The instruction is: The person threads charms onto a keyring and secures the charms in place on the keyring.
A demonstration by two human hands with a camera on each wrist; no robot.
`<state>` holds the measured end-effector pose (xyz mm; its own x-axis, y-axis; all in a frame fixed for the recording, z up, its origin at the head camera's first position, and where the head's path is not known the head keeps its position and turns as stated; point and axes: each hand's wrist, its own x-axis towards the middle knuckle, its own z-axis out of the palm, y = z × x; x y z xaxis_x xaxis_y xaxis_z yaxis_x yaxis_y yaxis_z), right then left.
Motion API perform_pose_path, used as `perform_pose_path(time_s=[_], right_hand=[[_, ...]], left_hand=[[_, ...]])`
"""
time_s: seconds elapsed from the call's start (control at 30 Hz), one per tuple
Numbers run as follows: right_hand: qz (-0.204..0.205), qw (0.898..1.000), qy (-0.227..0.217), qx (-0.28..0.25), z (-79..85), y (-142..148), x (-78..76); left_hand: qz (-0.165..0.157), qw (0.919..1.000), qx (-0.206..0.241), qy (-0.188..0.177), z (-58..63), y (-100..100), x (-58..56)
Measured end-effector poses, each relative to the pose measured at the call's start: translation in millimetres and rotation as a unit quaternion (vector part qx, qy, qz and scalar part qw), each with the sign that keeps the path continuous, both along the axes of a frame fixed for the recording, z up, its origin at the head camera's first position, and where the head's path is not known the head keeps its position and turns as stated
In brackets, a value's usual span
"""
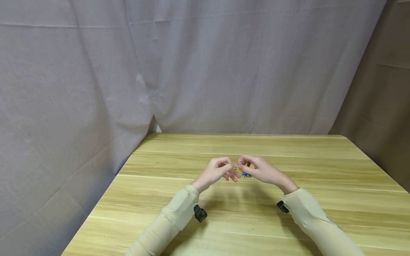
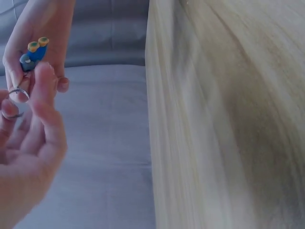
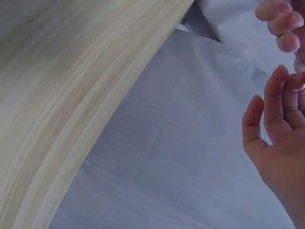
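Both hands meet in the air above the table, fingertips close together. In the left wrist view, my left hand pinches a small metal ring between thumb and finger. Opposite it, my right hand pinches at a second, thin split ring. Beside the right fingers hangs a small blue keychain figure with yellow round ends, the blue also showing below that hand in the head view. Whether the two rings are linked cannot be told. The right wrist view shows the fingers but hides most of the metal.
A wood-grain table lies below the hands. Grey curtains hang behind it and along the left, a darker one at the right. Small black cameras are strapped at both sleeve cuffs.
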<state>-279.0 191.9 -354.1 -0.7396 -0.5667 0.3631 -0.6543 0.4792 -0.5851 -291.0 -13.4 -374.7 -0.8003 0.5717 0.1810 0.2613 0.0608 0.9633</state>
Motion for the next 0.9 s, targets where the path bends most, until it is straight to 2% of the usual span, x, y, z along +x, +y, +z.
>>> perform_pose_path(time_s=[0.23,0.57,0.63,0.77,0.9], right_hand=[[-0.006,1.0,0.002,0.005,-1.8,1.4,-2.1],[-0.018,1.0,-0.001,0.01,-3.6,3.7,-2.6],[-0.02,1.0,-0.002,0.009,-2.9,4.0,-2.4],[-0.025,1.0,0.001,0.009,-2.3,4.6,-1.8],[-0.025,1.0,0.004,0.006,-2.4,4.6,-1.5]], left_hand=[[0.044,0.997,-0.041,0.048,1.0,-3.3,-1.2],[0.033,0.9938,-0.076,0.074,5.2,-0.6,2.0],[0.023,0.9944,-0.073,0.074,4.2,-1.0,1.2],[0.001,0.9979,-0.046,0.046,1.1,-2.6,-1.1],[0.008,0.9984,-0.042,0.036,0.8,-2.4,-0.9]])
